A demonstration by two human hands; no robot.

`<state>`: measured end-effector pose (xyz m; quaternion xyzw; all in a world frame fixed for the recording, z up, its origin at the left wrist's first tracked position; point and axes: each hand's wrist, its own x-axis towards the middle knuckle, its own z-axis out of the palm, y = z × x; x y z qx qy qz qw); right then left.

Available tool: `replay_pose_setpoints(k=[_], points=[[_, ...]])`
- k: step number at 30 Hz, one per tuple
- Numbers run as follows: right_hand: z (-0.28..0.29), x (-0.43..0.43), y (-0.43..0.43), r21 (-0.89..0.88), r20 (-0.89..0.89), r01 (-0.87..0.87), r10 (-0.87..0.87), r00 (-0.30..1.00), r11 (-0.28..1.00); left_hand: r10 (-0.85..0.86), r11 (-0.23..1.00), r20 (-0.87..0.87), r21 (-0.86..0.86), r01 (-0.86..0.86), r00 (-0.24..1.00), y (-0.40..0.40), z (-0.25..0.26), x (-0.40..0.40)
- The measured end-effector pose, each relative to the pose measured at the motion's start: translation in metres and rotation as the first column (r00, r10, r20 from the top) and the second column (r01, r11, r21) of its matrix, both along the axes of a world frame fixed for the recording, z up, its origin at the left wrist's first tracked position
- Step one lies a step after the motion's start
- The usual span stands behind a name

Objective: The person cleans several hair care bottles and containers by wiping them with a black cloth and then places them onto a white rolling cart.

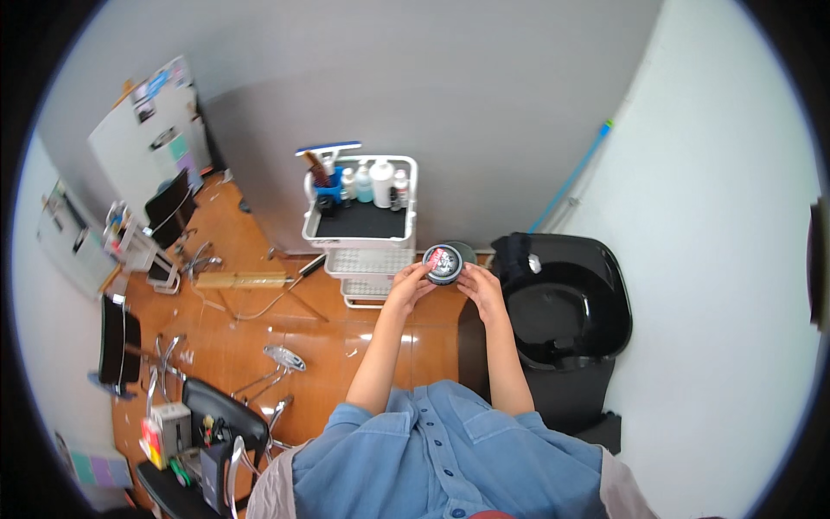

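Note:
Between my two hands is a round, dark tub (443, 265) with a printed lid facing up. My left hand (410, 286) grips its left side, thumb along the rim. My right hand (480, 289) is at the tub's right side with its fingers close to the edge; whether they press on it is hard to tell. Just beyond stands a white tiered trolley (363, 241). Its top tray carries a white bottle (382, 184), a pale blue bottle (364, 185), several smaller bottles and a blue holder (330, 187) with a brush (316, 170) in it.
To the right is a black shampoo basin (565, 305) with a dark cloth (512, 256) on its rim. A blue pole (570, 176) leans in the corner. On the left, a black salon chair (227, 415) holds boxes and tools; a cable (259, 311) crosses the tiled floor.

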<state>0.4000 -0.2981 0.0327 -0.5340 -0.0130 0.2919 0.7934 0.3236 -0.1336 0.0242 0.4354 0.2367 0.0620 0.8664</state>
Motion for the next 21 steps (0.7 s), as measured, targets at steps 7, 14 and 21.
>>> replay_pose_setpoints(k=[7, 14, 21], points=[[-0.027, 0.060, -0.047, -0.221, -0.011, 0.275, -0.284, 0.959, 0.936, -0.162, 0.982, 0.054, -0.091, 0.166, 0.985, -0.031, -0.021, 0.091], [-0.091, 0.163, -0.034, -0.620, 0.534, 0.592, -0.277, 0.799, 0.515, -0.289, 0.945, 0.070, -0.135, 0.296, 0.955, -0.037, -0.032, 0.175], [-0.076, 0.186, 0.011, -0.944, 0.329, 0.325, 0.093, 0.940, 0.055, -0.339, 0.920, 0.076, -0.182, 0.348, 0.938, -0.008, -0.029, 0.208]])
